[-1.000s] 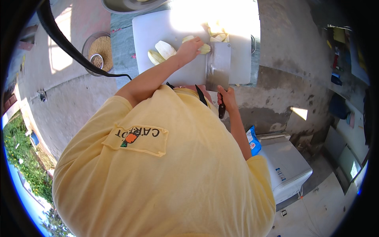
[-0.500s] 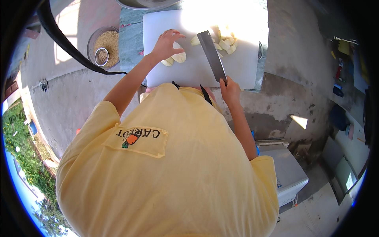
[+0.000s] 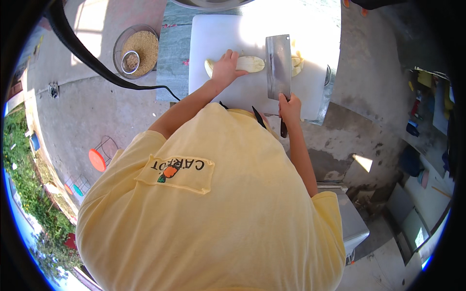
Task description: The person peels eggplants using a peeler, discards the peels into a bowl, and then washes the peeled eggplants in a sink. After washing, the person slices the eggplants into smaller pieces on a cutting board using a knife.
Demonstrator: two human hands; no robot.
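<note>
A long, pale, peeled vegetable half (image 3: 252, 63) lies crosswise on the white cutting board (image 3: 242, 92), its cut face up. My left hand (image 3: 225, 70) grips its left part, thumb on the near side and fingers across the top. Another pale piece (image 3: 208, 68) shows just left of that hand. My right hand (image 3: 290, 110) is closed round the dark handle of a cleaver (image 3: 278, 65). The broad blade points away from me, right of the half and apart from it. Cut pale chunks (image 3: 297, 64) lie beyond the blade, partly hidden by it and washed out by sunlight.
The board rests on a greenish table (image 3: 174, 53). At its far edge is a metal bowl (image 3: 213, 5). To the left, a basin of tan grains (image 3: 148, 43) holds a small metal cup (image 3: 130, 62). An orange-topped stool (image 3: 97, 159) stands farther back on the left.
The pale half has swung from a slanted position to lying crosswise under my left hand, which has closed on it. The cleaver has turned, showing more of its broad side. The whole view has shifted.
</note>
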